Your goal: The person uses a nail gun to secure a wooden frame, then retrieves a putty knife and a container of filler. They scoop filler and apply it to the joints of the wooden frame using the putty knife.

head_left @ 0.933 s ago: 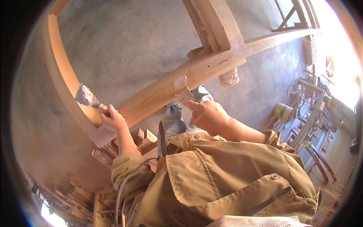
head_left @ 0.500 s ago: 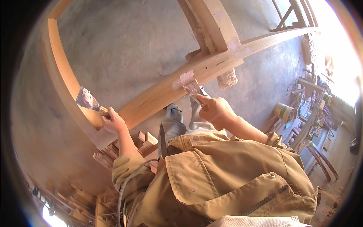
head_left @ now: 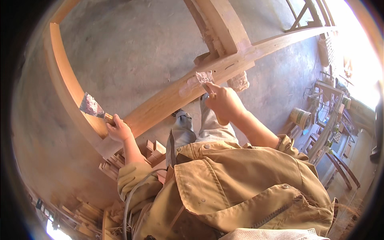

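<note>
My left hand point(head_left: 119, 129) is closed around the short handle of a putty knife, near the lower left corner of a pale wooden frame point(head_left: 156, 110). Pinkish filler is heaped on that left putty knife's wide blade point(head_left: 91, 105). My right hand point(head_left: 225, 101) grips a second putty knife point(head_left: 204, 77), its blade coated with filler and over the frame's front rail. Whether the blade touches the wood I cannot tell. Just left of it, a thin pink filler patch point(head_left: 186, 88) lies smeared on the rail.
A crossbar point(head_left: 228, 24) joins the rail and runs away from me. Wood offcuts point(head_left: 156, 150) lie beside my legs. To the right stand a bucket point(head_left: 300, 117) and a cluttered rack of timber point(head_left: 330, 116). More boards point(head_left: 86, 218) are stacked at lower left.
My right hand has moved the putty knife slightly away from me and to the right, uncovering the smeared filler patch. My left hand has hardly moved.
</note>
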A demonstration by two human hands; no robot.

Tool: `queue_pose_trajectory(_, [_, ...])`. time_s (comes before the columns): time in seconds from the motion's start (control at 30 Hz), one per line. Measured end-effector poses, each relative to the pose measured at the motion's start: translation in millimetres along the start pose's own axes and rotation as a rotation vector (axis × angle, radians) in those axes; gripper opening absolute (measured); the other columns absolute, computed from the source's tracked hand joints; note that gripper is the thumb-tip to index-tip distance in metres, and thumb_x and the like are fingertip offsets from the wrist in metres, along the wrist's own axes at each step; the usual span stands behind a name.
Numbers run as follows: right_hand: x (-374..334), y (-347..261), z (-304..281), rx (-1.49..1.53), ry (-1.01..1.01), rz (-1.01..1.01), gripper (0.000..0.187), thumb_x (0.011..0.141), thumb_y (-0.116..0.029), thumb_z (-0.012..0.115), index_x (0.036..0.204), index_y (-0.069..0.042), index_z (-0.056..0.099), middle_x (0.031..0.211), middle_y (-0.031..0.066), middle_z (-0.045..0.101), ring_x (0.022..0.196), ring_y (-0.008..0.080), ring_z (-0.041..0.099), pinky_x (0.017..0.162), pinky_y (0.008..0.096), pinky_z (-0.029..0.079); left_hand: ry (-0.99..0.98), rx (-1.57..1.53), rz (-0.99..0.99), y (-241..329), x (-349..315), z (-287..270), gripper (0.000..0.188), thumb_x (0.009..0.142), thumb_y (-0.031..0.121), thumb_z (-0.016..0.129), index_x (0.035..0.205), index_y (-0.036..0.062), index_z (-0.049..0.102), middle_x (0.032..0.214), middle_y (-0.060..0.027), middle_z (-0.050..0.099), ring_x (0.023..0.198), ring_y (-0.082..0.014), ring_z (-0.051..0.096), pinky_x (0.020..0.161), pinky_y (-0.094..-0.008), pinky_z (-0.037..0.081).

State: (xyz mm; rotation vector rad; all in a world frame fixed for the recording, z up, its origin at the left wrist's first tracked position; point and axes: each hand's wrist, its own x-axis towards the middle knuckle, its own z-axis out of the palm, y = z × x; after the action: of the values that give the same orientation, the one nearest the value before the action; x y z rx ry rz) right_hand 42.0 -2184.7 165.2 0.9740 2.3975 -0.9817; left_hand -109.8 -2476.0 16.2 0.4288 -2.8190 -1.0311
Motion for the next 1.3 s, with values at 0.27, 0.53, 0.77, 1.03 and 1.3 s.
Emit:
queue_pose_trajectory(0.27, [-18, 10, 43, -0.237, -0.172, -0.199, 0.047, 0.069, -0.018, 0.053, 0.114, -0.006, 0.052, 0.062, 0.0184, 0.059, 0.059, 0.0333, 0.06, 0.059, 0.0418, 0.048, -0.02, -0.004, -0.035, 12, -2, -2, 0.04, 0.076, 0.038, 0.056, 0.065, -0.0003, 0.052, 0.058, -0.0093, 0.058, 0.055, -0.0242, 0.057, 0.054, -0.0373, 0.044])
queue_pose_trajectory(0.53, [-15, -11, 19, -0.187, -0.266, 0.018, 0.051, 0.07, -0.018, 0.051, 0.12, -0.009, 0.049, 0.066, 0.0173, 0.06, 0.064, 0.0335, 0.06, 0.063, 0.04, 0.048, -0.016, -0.009, -0.04, 6, -1, 1, 0.039, 0.076, 0.037, 0.057, 0.066, -0.0005, 0.052, 0.057, -0.01, 0.058, 0.056, -0.0252, 0.057, 0.054, -0.0378, 0.044])
queue_pose_trajectory(0.77, [3, 2, -10, -0.384, -0.184, -0.262, 0.049, 0.073, -0.015, 0.046, 0.122, -0.017, 0.049, 0.063, 0.0172, 0.059, 0.059, 0.0303, 0.06, 0.057, 0.0404, 0.047, -0.003, 0.02, -0.012, 5, 0, -2, 0.039, 0.075, 0.037, 0.057, 0.065, -0.0006, 0.052, 0.057, -0.0103, 0.057, 0.054, -0.0253, 0.057, 0.054, -0.0382, 0.044])
queue_pose_trajectory(1.03, [28, 21, -63, -0.674, -0.191, -0.28, 0.053, 0.066, -0.006, 0.046, 0.113, -0.027, 0.058, 0.068, 0.0137, 0.059, 0.062, 0.0292, 0.06, 0.06, 0.0366, 0.049, 0.006, 0.016, 0.028, -1, 0, 1, 0.039, 0.076, 0.036, 0.057, 0.064, -0.0006, 0.051, 0.056, -0.0105, 0.057, 0.053, -0.0252, 0.056, 0.053, -0.0381, 0.044])
queue_pose_trajectory(1.3, [39, 19, -47, -1.072, -0.241, -0.553, 0.041, 0.073, -0.013, 0.05, 0.111, -0.027, 0.057, 0.067, 0.0081, 0.061, 0.068, 0.0264, 0.062, 0.061, 0.0343, 0.051, -0.03, -0.018, -0.025, 1, 0, 2, 0.042, 0.076, 0.039, 0.057, 0.064, -0.0005, 0.052, 0.059, -0.0104, 0.058, 0.056, -0.0256, 0.057, 0.055, -0.0383, 0.044])
